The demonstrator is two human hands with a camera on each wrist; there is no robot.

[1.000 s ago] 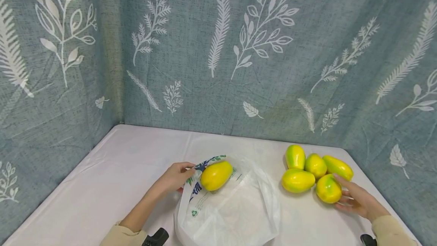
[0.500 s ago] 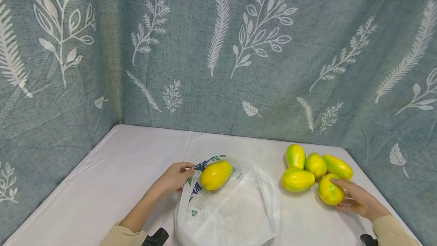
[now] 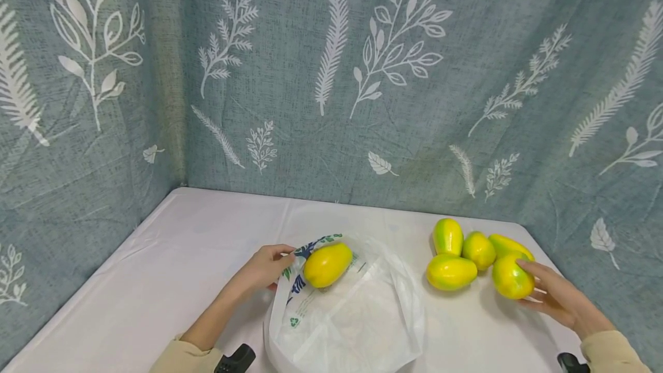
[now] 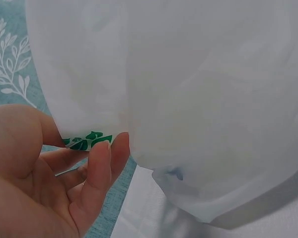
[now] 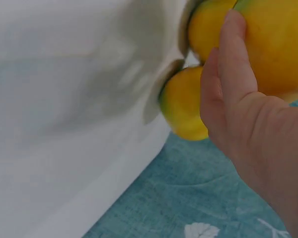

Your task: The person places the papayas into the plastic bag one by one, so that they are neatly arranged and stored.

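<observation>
My left hand (image 3: 263, 269) pinches the rim of a white plastic bag (image 3: 357, 327) with blue and green print, and the bag's mouth lies open. Inside, near that rim, is one yellow mango (image 3: 328, 265). On the right, my right hand (image 3: 561, 299) holds a yellow-green mango (image 3: 511, 278) between thumb and fingers; a shadow beneath shows it lifted off the table. The right wrist view has this held mango (image 5: 278, 49) at the top right, partly cut off. In the left wrist view, thumb and fingers (image 4: 99, 166) grip the bag's green-printed edge.
Several more mangoes (image 3: 452, 273) sit clustered behind and left of the right hand, one partly hidden by the held one. A white-covered table (image 3: 223, 220) bears everything. Blue-green leaf-patterned curtains (image 3: 311, 148) stand at its back and sides.
My right hand has gripped the nearest mango, drawn it from the others, and raised it slightly to the right. The left hand and bag stay put.
</observation>
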